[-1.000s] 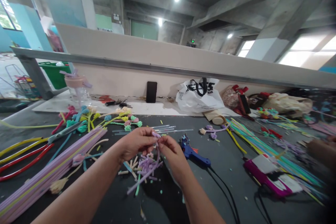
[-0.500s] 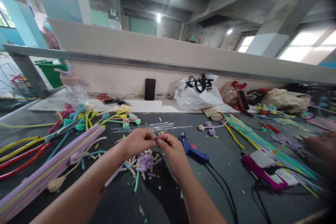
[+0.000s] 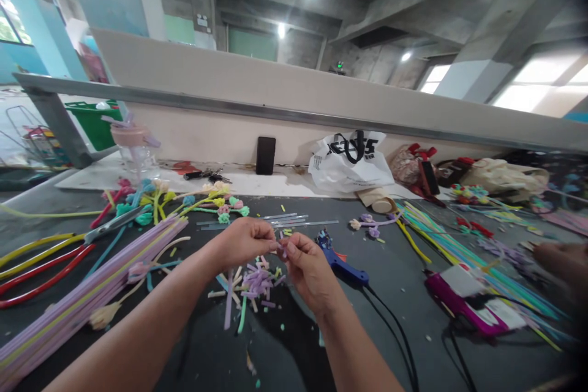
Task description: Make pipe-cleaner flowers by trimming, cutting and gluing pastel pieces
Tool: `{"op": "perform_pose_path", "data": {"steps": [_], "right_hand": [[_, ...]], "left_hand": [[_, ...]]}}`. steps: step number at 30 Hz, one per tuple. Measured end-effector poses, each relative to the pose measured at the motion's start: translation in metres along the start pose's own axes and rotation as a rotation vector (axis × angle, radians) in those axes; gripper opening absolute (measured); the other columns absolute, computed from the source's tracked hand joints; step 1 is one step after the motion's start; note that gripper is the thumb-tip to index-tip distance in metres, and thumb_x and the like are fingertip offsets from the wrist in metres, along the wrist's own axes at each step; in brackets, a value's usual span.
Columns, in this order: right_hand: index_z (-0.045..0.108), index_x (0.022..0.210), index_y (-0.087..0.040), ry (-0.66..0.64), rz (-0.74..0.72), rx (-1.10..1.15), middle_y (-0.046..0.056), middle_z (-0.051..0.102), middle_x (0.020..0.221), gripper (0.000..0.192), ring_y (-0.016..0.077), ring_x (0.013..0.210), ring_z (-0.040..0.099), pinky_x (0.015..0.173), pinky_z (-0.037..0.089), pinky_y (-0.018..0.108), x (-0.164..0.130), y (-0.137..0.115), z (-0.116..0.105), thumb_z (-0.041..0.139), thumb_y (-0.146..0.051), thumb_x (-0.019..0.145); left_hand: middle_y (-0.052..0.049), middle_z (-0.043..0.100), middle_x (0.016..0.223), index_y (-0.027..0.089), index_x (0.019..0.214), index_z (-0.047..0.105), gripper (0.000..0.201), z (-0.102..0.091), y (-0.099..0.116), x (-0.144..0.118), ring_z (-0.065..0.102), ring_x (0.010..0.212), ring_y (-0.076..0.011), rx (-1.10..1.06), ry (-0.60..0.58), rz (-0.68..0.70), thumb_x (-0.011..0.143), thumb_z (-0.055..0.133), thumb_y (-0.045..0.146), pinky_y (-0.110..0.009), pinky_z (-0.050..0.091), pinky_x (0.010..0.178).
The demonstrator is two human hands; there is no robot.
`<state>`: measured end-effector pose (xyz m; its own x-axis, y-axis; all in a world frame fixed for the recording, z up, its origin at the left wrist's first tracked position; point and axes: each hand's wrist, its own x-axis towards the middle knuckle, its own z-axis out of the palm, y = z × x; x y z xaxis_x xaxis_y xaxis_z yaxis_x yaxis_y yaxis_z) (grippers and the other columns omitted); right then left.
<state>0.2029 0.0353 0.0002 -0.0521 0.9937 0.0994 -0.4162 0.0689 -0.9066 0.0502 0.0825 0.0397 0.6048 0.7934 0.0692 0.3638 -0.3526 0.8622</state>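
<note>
My left hand [image 3: 250, 240] and my right hand [image 3: 303, 263] meet above the dark table, both with fingers pinched together. Between their fingertips is a small purple chenille stem piece [image 3: 282, 248], partly hidden by the fingers. A longer purple stem [image 3: 228, 303] shows below my left hand; its upper end is hidden behind the hand. Beneath the hands lies a pile of short cut stem pieces [image 3: 258, 280], mostly purple with some cream and green. A blue glue gun [image 3: 346, 269] lies just right of my right hand, its nozzle end clumped with dark bits.
Scissors with red and yellow handles [image 3: 82, 251] and a bundle of long purple stems [image 3: 110, 275] lie left. Behind are clear sticks [image 3: 275, 220], a phone [image 3: 265, 156] and a white bag [image 3: 351, 162]. A magenta box [image 3: 473, 300] and another person's hand [image 3: 558, 260] are at right.
The purple piece now shows between my fingertips, where it was hidden before. The longer purple stem below my left hand has swung from slanted to upright. The view has shifted slightly.
</note>
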Motion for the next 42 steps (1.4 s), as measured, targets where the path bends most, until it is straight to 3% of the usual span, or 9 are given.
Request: {"op": "perform_pose_path", "data": {"steps": [13,19,30,36,42], "right_hand": [[0.054,0.062,-0.020,0.046,-0.049,0.041,-0.002,0.053,0.068,0.021,0.0126,0.064,0.045,0.065,0.036,0.023,-0.003,-0.004,0.001,0.073,-0.029,0.062],[0.060,0.082,-0.021,0.010,-0.055,-0.014,0.001,0.052,0.074,0.023,0.0140,0.066,0.046,0.065,0.039,0.025,0.001,-0.001,-0.002,0.059,-0.042,0.077],[0.055,0.063,-0.018,-0.038,0.013,-0.016,-0.004,0.044,0.061,0.028,0.0093,0.057,0.038,0.057,0.033,0.022,0.002,0.001,-0.002,0.068,-0.042,0.070],[0.048,0.057,-0.018,-0.122,0.056,-0.031,-0.006,0.032,0.054,0.033,0.0091,0.051,0.025,0.049,0.022,0.023,-0.001,-0.002,0.002,0.064,-0.043,0.071],[0.047,0.056,-0.018,-0.134,0.080,-0.074,-0.005,0.032,0.055,0.029,0.0096,0.052,0.023,0.050,0.021,0.023,-0.002,-0.003,0.005,0.060,-0.035,0.075]], "left_hand": [[0.006,0.037,0.050,0.015,0.050,0.044,0.024,0.003,0.010,-0.002,0.033,0.051,-0.0077,0.007,0.109,0.031,0.069,0.054,0.027,-0.019,0.025,0.047],[0.007,0.035,0.050,0.016,0.051,0.043,0.024,0.001,0.012,-0.003,0.033,0.050,-0.0078,0.069,0.139,0.048,0.070,0.051,0.026,-0.019,0.025,0.047],[0.006,0.040,0.051,0.015,0.054,0.050,0.017,-0.004,0.015,-0.004,0.037,0.052,-0.0084,0.118,0.098,0.072,0.070,0.051,0.022,-0.019,0.029,0.050],[0.006,0.040,0.051,0.015,0.056,0.053,0.016,-0.005,0.013,-0.005,0.037,0.052,-0.0077,0.133,0.092,0.083,0.070,0.051,0.021,-0.018,0.030,0.051],[0.006,0.042,0.052,0.014,0.055,0.052,0.016,-0.007,0.008,-0.003,0.039,0.053,-0.0085,0.174,0.041,0.092,0.070,0.051,0.022,-0.019,0.029,0.051]]}}
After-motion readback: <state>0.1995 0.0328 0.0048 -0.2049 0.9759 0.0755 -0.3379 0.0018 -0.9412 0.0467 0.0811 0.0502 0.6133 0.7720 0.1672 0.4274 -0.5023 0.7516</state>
